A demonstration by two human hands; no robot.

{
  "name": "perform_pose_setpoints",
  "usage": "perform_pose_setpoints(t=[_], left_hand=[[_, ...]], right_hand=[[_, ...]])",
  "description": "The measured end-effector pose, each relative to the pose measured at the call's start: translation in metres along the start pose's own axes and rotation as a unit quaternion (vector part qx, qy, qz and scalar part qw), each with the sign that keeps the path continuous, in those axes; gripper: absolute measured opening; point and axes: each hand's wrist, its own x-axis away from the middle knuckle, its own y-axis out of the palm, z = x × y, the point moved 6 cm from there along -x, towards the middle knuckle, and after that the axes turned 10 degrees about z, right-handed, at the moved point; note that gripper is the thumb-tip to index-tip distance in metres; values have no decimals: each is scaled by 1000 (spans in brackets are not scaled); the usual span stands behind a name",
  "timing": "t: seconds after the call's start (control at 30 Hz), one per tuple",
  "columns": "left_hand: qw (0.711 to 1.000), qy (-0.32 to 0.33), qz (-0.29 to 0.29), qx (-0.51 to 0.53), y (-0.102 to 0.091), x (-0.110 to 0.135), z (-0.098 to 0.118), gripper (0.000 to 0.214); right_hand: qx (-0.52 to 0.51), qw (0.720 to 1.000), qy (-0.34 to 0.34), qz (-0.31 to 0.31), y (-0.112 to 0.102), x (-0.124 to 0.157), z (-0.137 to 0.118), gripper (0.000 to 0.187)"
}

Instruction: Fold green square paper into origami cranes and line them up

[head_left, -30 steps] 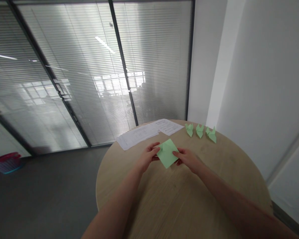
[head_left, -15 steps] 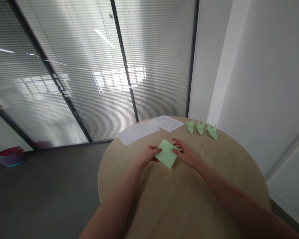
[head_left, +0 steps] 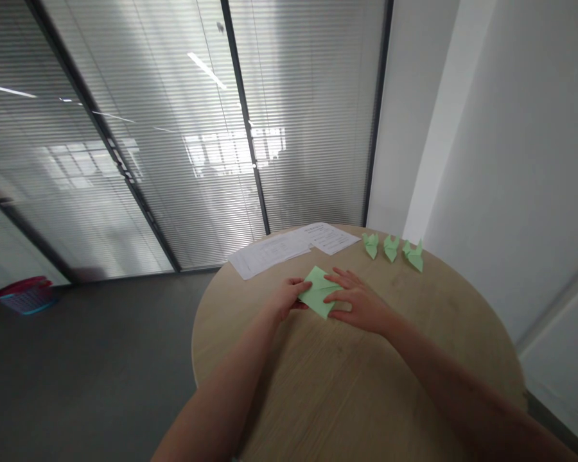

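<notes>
green paper [head_left: 318,294] lies on the round table [head_left: 414,359], past its middle. off the table to the left, a red basket [head_left: 22,295] stands on the floor. left hand [head_left: 289,299] pinches the paper's left corner, fingers closed on it. right hand [head_left: 361,307], which held the right edge 1 second ago, now lies palm down on the sheet, fingers loose and spread; a crease is likely being flattened. 3 folded green figures [head_left: 391,248] sit at the table's far right edge.
</notes>
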Motion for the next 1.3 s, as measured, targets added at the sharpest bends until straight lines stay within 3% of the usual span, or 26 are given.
perform_pose_setpoints(t=[0.17, 0.43, 0.83, 1.03, 1.17, 1.3], left_hand=[[1000, 11, -4, -14, 2, 1, -1, 28], [998, 31, -49, -34, 23, 10, -5, 35], [994, 52, -74, 57, 29, 12, 2, 58], [988, 62, -120, 70, 37, 20, 5, 64], [991, 71, -97, 52, 39, 19, 2, 51], [994, 86, -51, 38, 30, 16, 4, 40]], right_hand=[[-24, 1000, 11, 0, 1, -1, 2, 10], [-40, 994, 94, 25, 10, 0, 5, 7], [-89, 974, 192, 83, 8, 0, 18, 6], [-94, 959, 218, 154, 4, 2, 32, 11], [-102, 954, 223, 174, 7, 4, 36, 13], [-147, 943, 235, 183, 12, 6, 40, 48]])
